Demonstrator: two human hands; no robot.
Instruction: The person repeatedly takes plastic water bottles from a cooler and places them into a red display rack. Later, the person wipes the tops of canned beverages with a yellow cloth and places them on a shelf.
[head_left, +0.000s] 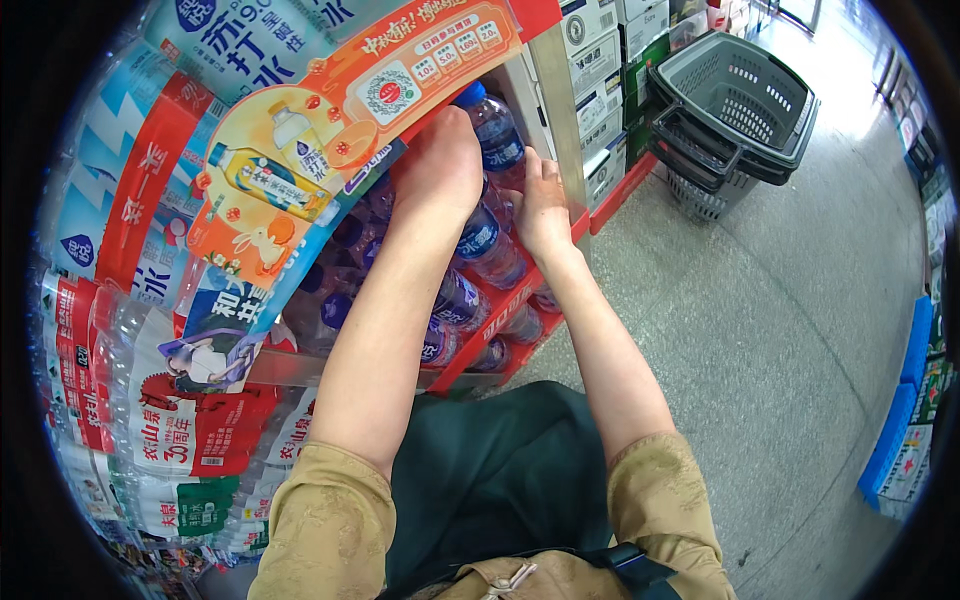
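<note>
Before me is a red shelf rack (480, 337) holding rows of plastic water bottles with blue or purple caps. My left hand (439, 161) reaches in under the curved cardboard sign (352, 142); its fingers are hidden, so its hold cannot be told. At the rack's right end, my right hand (541, 206) has its fingers raised beside the bottles, partly spread, against or close to a bottle. Between the hands stands a blue-capped water bottle (495, 135), with another blue-labelled bottle (487, 244) in front of it. Purple-labelled bottles (459, 300) stand nearer me.
Stacked gray shopping baskets (731, 112) stand on the speckled floor (675, 300) to the right. Stacked cartons (596, 82) line the aisle beyond the rack. Shrink-wrapped bottle packs (187, 420) are piled at the left. Blue-edged crates or boxes (896, 435) stand at the far right.
</note>
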